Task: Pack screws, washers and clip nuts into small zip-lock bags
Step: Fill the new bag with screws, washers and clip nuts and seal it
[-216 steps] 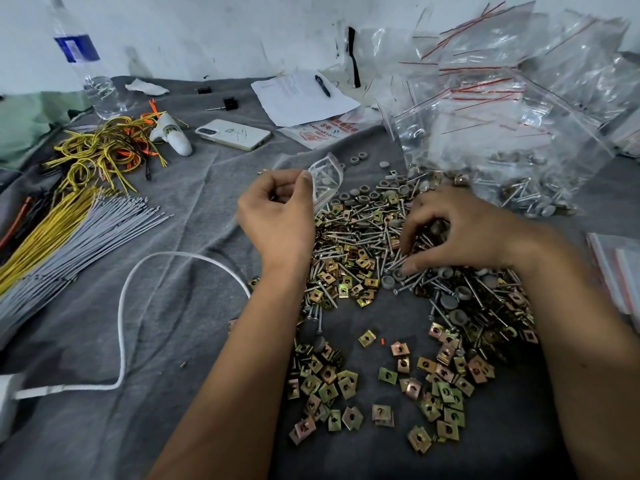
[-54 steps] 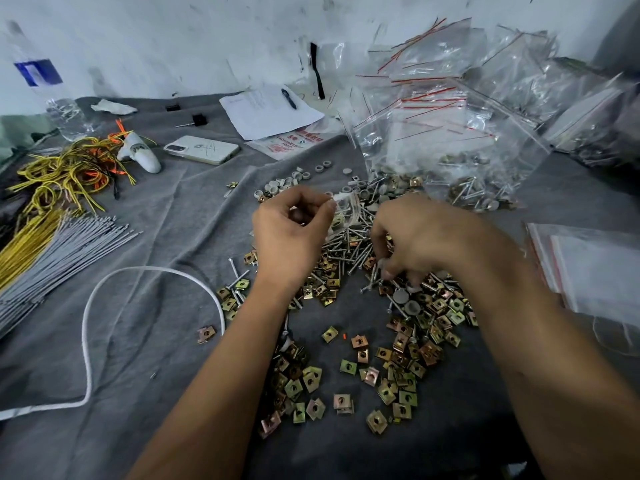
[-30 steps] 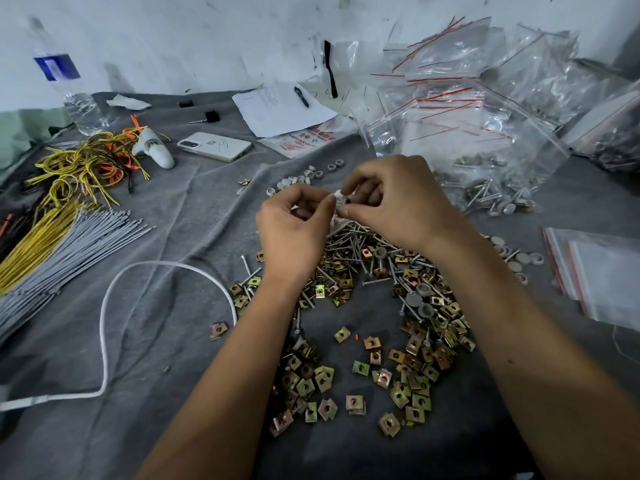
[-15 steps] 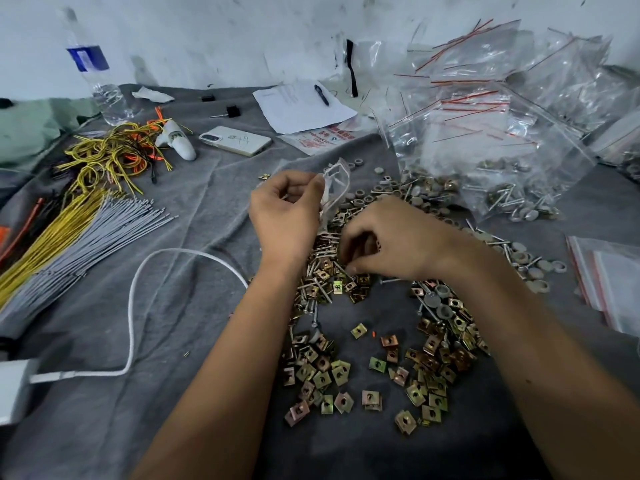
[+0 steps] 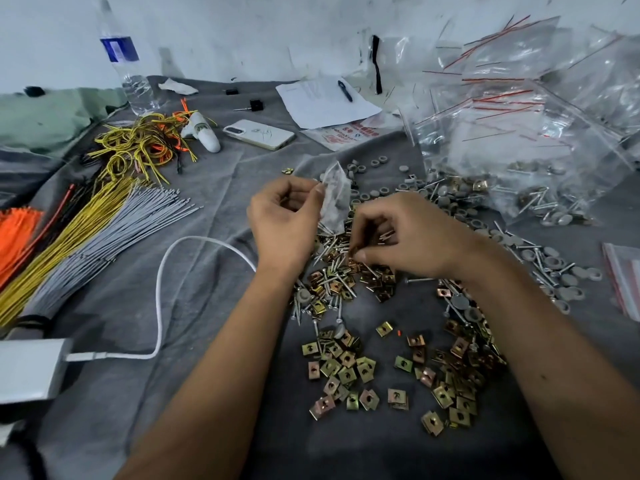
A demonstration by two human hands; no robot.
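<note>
**Picking hardware with a bag held ready**

Pinching a small clear zip-lock bag (image 5: 334,199) between thumb and curled fingers, the left hand (image 5: 287,220) holds it upright, its lower end hanging just above the mixed heap. The bag sits right beside the left thumb tip, between the two hands.

The right hand (image 5: 408,233) hovers low over the screws (image 5: 330,258), its fingers curled downward with the tips pressed together at the pile; whether they have hold of a piece cannot be told, as the fingertips hide it.

Directly under and just below the right fingertips lie brass-coloured clip nuts (image 5: 346,370) mixed with screws, spreading toward the wrists on the grey cloth (image 5: 207,306). Grey washers (image 5: 377,194) are scattered just beyond the fingers and out past the right wrist.

Well beyond the right hand stands a heap of filled bags (image 5: 519,140). Far out from the left hand lie grey wires (image 5: 114,230), yellow wires (image 5: 69,233), a white cable (image 5: 162,289), a phone (image 5: 258,134) and a water bottle (image 5: 130,71).
</note>
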